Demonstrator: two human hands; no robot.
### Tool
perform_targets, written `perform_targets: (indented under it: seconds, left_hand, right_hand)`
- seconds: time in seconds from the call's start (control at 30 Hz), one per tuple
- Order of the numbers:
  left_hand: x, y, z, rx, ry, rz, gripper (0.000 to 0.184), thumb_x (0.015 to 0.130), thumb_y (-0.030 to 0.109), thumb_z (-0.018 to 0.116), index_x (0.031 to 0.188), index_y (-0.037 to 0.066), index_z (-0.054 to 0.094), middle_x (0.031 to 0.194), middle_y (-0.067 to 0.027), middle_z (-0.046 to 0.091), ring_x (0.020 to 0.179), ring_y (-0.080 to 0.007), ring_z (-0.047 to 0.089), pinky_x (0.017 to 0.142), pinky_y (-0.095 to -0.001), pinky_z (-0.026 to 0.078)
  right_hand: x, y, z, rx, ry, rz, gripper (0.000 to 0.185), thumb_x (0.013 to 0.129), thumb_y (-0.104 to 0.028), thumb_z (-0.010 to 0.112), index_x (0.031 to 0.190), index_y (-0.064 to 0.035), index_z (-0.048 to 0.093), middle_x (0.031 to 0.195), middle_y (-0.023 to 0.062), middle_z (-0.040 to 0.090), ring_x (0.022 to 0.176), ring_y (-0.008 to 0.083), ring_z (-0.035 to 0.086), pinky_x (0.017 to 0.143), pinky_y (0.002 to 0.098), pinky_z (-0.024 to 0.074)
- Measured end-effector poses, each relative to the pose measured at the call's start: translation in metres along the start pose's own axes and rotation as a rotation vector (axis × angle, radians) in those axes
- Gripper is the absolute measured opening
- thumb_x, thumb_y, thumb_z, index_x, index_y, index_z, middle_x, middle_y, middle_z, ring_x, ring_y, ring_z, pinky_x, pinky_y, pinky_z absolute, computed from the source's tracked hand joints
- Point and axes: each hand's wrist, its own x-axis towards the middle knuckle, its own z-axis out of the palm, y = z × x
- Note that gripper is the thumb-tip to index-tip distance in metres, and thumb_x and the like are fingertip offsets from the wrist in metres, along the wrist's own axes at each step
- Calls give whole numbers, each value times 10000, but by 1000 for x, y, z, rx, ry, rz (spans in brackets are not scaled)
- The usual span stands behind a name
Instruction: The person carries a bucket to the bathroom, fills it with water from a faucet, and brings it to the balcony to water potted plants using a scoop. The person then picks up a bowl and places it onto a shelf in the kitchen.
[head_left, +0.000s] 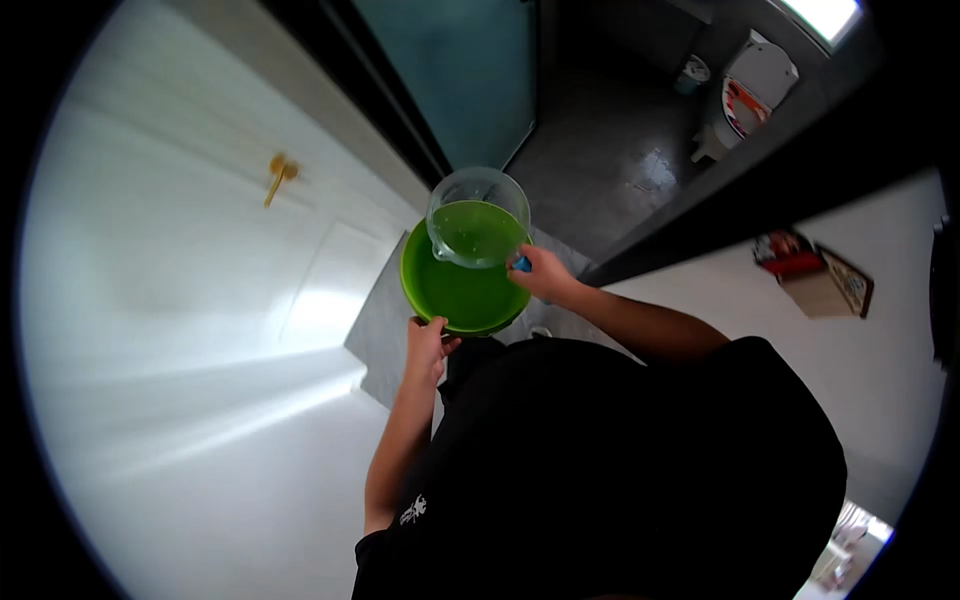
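In the head view, my left hand (430,345) grips the near rim of a round green plastic basin (467,308), thumb over the edge and fingers under it. My right hand (543,274) is closed around the blue handle of a transparent water dipper (478,184). The dipper lies over the far part of the basin, and the green shows through its clear bottom. Small drops or specks are on it. Whether it rests on the basin's rim or hovers just above, I cannot tell. Part of the handle is hidden in my fingers.
At the left is a white door (200,240) with a gold handle (281,172). Ahead, a frosted glass door (460,80) borders a dark-floored bathroom with a toilet (748,92) and a small bin (692,72). A dark door frame (720,165) stands at the right.
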Motion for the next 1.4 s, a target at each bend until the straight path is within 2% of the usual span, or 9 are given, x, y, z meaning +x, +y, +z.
perform_targets:
  seconds: [0.3, 0.6, 0.7, 0.83, 0.93, 1.1, 1.17, 1.27, 1.4]
  left_hand:
    - [150, 103, -17, 320, -275, -124, 415, 916, 123, 603, 1277, 35, 419, 1114, -156, 623, 890, -278, 690, 663, -373, 597]
    - [252, 143, -3, 490, -444, -265, 361, 916, 97, 574, 1257, 30, 475, 1156, -166, 622, 916, -323, 698, 683, -389, 618]
    - [290, 161, 30, 580, -490, -308, 319, 914, 93, 568, 1215, 4, 509, 1052, -151, 657, 856, -293, 708, 660, -360, 617]
    - [295, 176, 97, 568, -528, -135, 280, 916, 96, 566, 1177, 0, 534, 997, -138, 665, 828, -265, 701, 658, -348, 612]
    - [344, 201, 241, 664, -543, -263, 321, 923, 113, 573, 1219, 18, 493, 1033, -125, 660, 872, -258, 693, 687, -376, 597]
    - [357, 181, 320, 806, -677, -216, 308, 939, 130, 568, 1231, 82, 485, 1088, -103, 650, 929, -267, 676, 702, -367, 592]
    - [369, 168, 389, 813, -818, -136, 347, 929, 95, 562, 1233, 6, 421, 1112, -159, 618, 857, -301, 695, 632, -372, 611]
    - [385, 134, 497, 986, -1039, -229, 355, 927, 73, 549, 1238, -6, 397, 1128, -190, 601, 807, -309, 697, 605, -391, 625]
    - [375, 90, 620, 1285, -991, -239, 354, 917, 61, 538, 1247, -14, 435, 1139, -217, 604, 781, -321, 697, 614, -414, 630]
  right_hand:
    - [24, -5, 50, 555, 476, 383, 204, 855, -192, 719, 964, -35, 647, 705, 30, 602, 542, 107, 563, 490, 293, 452]
    - [76, 46, 86, 961, 1002, 486, 154, 842, -141, 689, 949, -50, 626, 725, 41, 609, 582, 139, 569, 538, 312, 474]
    - [94, 62, 57, 967, 1129, 575, 153, 860, -179, 683, 926, -56, 617, 729, 51, 601, 590, 154, 567, 542, 319, 487]
    - [92, 109, -10, 825, 1189, 645, 232, 859, -190, 670, 1021, -26, 639, 788, 71, 622, 654, 158, 600, 561, 336, 519]
    - [136, 189, -124, 762, 1156, 879, 204, 864, -192, 667, 994, -37, 644, 799, 69, 625, 663, 155, 602, 560, 334, 518]
    - [61, 222, -118, 806, 1316, 811, 126, 892, -179, 649, 888, -55, 627, 726, 56, 614, 555, 160, 587, 506, 328, 488]
    - [30, 256, -114, 764, 1384, 731, 123, 896, -175, 645, 868, -56, 639, 691, 45, 630, 541, 152, 588, 495, 339, 485]
    - [-7, 250, -90, 723, 1620, 919, 85, 875, -128, 667, 884, -49, 637, 697, 38, 633, 558, 133, 595, 496, 311, 486]
    - [-40, 237, -64, 1098, 1926, 887, 150, 881, -139, 675, 959, -25, 618, 733, 44, 622, 584, 127, 584, 527, 296, 486]
